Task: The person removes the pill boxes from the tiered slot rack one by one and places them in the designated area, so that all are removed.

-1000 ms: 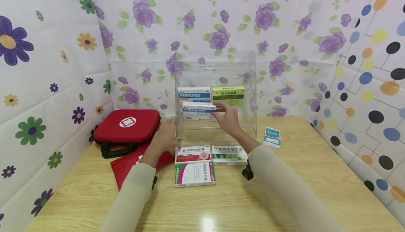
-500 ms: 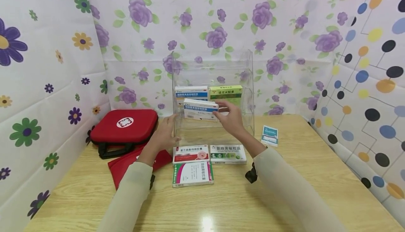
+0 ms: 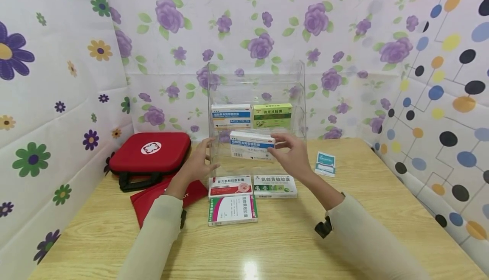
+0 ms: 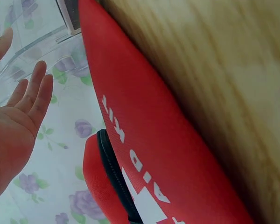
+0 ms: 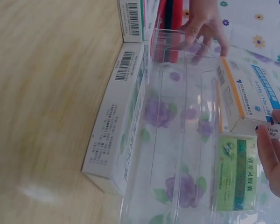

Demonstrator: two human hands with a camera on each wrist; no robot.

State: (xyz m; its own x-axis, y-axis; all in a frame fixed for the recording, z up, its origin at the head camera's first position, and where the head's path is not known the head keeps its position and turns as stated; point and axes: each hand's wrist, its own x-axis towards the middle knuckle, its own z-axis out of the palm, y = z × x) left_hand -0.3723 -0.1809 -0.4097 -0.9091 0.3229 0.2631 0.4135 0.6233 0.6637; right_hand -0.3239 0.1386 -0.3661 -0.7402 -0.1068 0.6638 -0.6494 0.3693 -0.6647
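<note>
Clearly, the tabletop (image 3: pixel 298 246) carries one transparent rack (image 3: pixel 257 89) at the far side, holding two boxes: a blue-and-white one (image 3: pixel 231 118) left, a green one (image 3: pixel 272 116) right. Three flat boxes (image 3: pixel 231 186) lie nearer. The left hand (image 3: pixel 196 164), fingers extended, is at the rack's left edge; the right hand (image 3: pixel 292 158) pinches one blue-striped box (image 3: pixel 250 147) before the rack, long axis left-right, right end dipping slightly.
</note>
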